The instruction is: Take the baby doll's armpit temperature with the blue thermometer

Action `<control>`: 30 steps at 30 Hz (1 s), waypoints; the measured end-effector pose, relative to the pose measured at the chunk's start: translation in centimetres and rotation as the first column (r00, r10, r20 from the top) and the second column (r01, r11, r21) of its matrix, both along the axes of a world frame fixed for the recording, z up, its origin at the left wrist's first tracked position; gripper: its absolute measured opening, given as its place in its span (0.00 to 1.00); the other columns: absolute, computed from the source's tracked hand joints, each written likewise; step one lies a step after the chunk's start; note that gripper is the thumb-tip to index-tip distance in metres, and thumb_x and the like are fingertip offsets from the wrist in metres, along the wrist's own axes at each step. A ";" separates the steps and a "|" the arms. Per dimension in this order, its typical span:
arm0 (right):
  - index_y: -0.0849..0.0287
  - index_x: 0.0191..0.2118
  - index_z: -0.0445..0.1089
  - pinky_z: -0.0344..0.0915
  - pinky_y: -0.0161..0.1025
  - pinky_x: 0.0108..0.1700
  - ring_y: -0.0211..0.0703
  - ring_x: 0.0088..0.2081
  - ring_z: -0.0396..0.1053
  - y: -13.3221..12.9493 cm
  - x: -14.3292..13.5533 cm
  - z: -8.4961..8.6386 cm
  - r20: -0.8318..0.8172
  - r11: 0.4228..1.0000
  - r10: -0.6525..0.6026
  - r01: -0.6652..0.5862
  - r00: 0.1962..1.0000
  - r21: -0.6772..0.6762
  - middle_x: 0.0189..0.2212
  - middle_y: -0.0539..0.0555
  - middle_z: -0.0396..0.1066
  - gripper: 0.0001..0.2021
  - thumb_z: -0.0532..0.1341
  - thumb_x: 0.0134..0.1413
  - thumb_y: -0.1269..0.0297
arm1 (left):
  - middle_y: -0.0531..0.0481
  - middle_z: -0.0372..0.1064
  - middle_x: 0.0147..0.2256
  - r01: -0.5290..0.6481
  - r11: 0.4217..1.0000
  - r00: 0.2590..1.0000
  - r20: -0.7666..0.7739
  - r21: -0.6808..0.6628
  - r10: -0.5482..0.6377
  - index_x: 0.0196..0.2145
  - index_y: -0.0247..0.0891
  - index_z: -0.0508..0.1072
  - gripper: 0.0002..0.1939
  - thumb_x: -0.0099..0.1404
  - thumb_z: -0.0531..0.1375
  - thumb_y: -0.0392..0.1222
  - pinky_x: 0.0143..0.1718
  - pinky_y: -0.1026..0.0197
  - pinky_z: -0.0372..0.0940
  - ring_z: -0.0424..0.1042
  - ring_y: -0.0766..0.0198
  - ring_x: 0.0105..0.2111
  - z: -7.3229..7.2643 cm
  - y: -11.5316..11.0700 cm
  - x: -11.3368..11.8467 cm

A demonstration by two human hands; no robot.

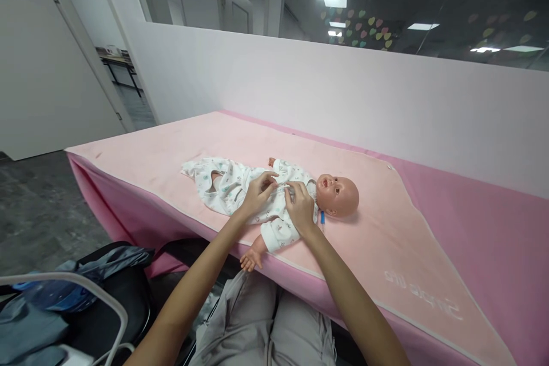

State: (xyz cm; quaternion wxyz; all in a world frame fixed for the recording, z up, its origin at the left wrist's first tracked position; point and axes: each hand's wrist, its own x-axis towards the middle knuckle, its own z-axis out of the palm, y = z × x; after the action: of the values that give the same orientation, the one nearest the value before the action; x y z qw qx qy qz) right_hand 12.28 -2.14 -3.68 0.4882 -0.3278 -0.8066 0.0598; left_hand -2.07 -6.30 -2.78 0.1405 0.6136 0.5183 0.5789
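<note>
A baby doll [343, 195] lies on its back on the pink mat, its head to the right. It wears a white patterned baby outfit [229, 177], and one doll arm hangs out toward the table's front edge. My left hand [258, 191] is over the outfit's front at the belly, its fingers curled and pinching the cloth. Close beside it, my right hand [299, 201] pinches the outfit's front at the chest. The fingertips of both hands nearly meet, and the small bit of cloth or fastener between them is too small to make out.
The pink mat [381, 240] covers a table against a white wall [343, 97] with a window above. A blue strip [322, 217] shows beside the doll's neck. To the lower left stands a black chair [124, 303] with clothing and a blue bag on it.
</note>
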 end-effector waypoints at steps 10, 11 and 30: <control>0.56 0.48 0.66 0.64 0.33 0.35 0.39 0.41 0.71 -0.3 -0.8 0.7 0.272 0.968 0.123 -0.175 0.954 0.177 0.44 0.56 0.71 0.14 0.49 0.61 0.64 | 0.46 0.69 0.44 -0.187 0.980 0.950 -0.242 0.063 0.196 0.44 0.40 0.69 0.13 0.60 0.55 0.40 0.49 0.53 0.60 0.66 0.56 0.46 -1.6 -4.0 -2.7; 0.56 0.48 0.66 0.63 0.32 0.32 0.39 0.39 0.71 -0.4 -1.0 0.9 0.321 0.967 0.114 -0.179 0.940 0.183 0.44 0.56 0.71 0.13 0.49 0.60 0.63 | 0.46 0.69 0.44 -0.183 0.981 0.944 -0.266 0.059 0.193 0.44 0.40 0.69 0.14 0.60 0.55 0.40 0.49 0.53 0.60 0.66 0.56 0.46 -1.6 -4.0 -2.6; 0.57 0.31 0.65 0.53 0.32 0.27 0.35 0.28 0.67 -0.7 -2.5 0.2 0.295 0.987 0.086 -0.122 0.952 0.106 0.28 0.50 0.70 0.08 0.52 0.59 0.64 | 0.47 0.69 0.44 -0.225 0.973 0.907 -0.354 0.049 0.227 0.43 0.41 0.71 0.14 0.59 0.54 0.37 0.49 0.53 0.60 0.65 0.57 0.46 -1.7 -3.6 -2.1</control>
State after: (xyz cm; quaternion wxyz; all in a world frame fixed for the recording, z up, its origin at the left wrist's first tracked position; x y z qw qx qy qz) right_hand 9.80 -2.87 -3.51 0.3806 -0.2592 -0.8876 -0.0130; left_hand -4.20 -9.91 -4.46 -0.0260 0.6449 0.6007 0.4718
